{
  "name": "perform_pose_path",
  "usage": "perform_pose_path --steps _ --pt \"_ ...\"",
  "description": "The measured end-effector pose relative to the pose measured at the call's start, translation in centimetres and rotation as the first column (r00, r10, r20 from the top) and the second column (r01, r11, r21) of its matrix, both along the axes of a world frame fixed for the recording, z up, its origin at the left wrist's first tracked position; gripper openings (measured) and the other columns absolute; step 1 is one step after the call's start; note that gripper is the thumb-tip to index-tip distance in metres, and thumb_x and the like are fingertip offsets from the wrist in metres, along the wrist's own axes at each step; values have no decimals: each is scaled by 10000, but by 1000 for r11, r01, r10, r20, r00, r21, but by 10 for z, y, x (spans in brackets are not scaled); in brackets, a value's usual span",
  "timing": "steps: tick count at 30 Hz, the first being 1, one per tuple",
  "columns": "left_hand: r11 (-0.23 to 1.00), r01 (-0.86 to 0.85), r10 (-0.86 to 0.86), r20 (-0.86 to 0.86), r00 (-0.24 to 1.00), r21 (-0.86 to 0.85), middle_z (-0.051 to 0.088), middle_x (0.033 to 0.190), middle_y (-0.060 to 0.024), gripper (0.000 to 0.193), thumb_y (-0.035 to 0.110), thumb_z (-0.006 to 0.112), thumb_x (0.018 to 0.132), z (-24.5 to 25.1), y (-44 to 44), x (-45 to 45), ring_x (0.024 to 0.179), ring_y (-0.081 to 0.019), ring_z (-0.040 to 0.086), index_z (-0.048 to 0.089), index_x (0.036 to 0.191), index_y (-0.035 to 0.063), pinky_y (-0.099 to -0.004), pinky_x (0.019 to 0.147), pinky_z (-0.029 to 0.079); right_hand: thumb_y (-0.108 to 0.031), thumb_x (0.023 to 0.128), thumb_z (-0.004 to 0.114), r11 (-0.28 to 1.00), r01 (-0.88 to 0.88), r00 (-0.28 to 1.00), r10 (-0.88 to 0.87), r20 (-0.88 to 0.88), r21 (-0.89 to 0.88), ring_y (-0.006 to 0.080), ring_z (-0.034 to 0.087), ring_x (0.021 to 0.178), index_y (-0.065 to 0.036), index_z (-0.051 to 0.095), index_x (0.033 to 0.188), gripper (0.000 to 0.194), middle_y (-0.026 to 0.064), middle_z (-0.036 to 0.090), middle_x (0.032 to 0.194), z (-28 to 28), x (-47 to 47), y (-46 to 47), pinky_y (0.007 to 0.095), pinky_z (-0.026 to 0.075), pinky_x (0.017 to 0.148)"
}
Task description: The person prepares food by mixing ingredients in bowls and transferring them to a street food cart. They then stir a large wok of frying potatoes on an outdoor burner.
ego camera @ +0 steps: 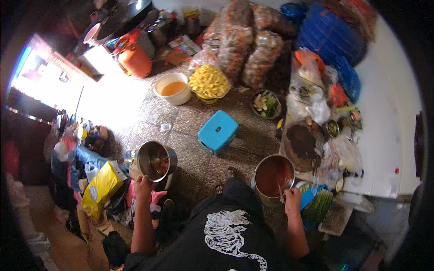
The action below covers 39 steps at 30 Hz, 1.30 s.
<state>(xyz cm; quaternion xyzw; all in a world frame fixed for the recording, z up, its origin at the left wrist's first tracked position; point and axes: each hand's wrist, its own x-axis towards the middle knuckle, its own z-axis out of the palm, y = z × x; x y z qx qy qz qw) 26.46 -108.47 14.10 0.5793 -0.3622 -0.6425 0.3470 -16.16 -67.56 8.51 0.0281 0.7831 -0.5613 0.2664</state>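
Note:
My left hand (143,189) grips the rim of a steel pot (171,159), which is tilted with its mouth towards me. Reddish residue coats its bottom, and what looks like a utensil lies inside. At right, a second metal pot (262,194) holds thick red sauce (271,176). My right hand (293,200) is closed at the near rim of this pot, around the handle of a thin utensil (280,189) that dips into the sauce. Whether those fingers also clasp the rim, I cannot tell.
A blue plastic stool (218,130) stands ahead on the tiled floor. Beyond it are a tub of orange liquid (173,88), heaped yellow pieces (208,81) and filled sacks (235,50). An orange gas cylinder (135,61) is far left. A round chopping block (301,145) lies right.

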Motion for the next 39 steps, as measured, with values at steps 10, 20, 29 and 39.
perform_pose_path --steps 10,20,29,39 --pt "932 -361 357 84 930 34 604 868 -70 92 87 502 889 20 -14 21 717 -177 627 546 948 31 -305 626 563 -73 812 593 926 -366 931 363 41 91 115 342 583 -68 418 676 222 -3 373 634 45 -69 -211 329 347 530" --pt "909 -416 415 19 910 40 629 946 -95 210 91 513 865 28 -54 -20 742 -189 634 552 1056 11 -327 654 571 -73 789 612 902 -423 903 428 -48 80 87 449 584 -37 494 695 155 0 494 649 51 -127 -298 281 381 523" --pt "932 -361 360 30 932 39 619 898 -68 93 94 483 904 10 -99 -6 745 -174 644 540 949 37 -310 624 571 -35 802 575 918 -394 918 391 71 40 71 448 574 -56 519 728 95 -8 505 665 41 -107 -336 249 367 507" --pt "878 -476 472 75 878 48 545 727 -34 94 94 522 864 11 -215 69 607 -135 574 484 779 80 -297 567 546 -42 808 588 863 -498 867 495 48 91 106 460 588 -48 477 720 142 23 513 695 8 -43 -455 304 378 516"
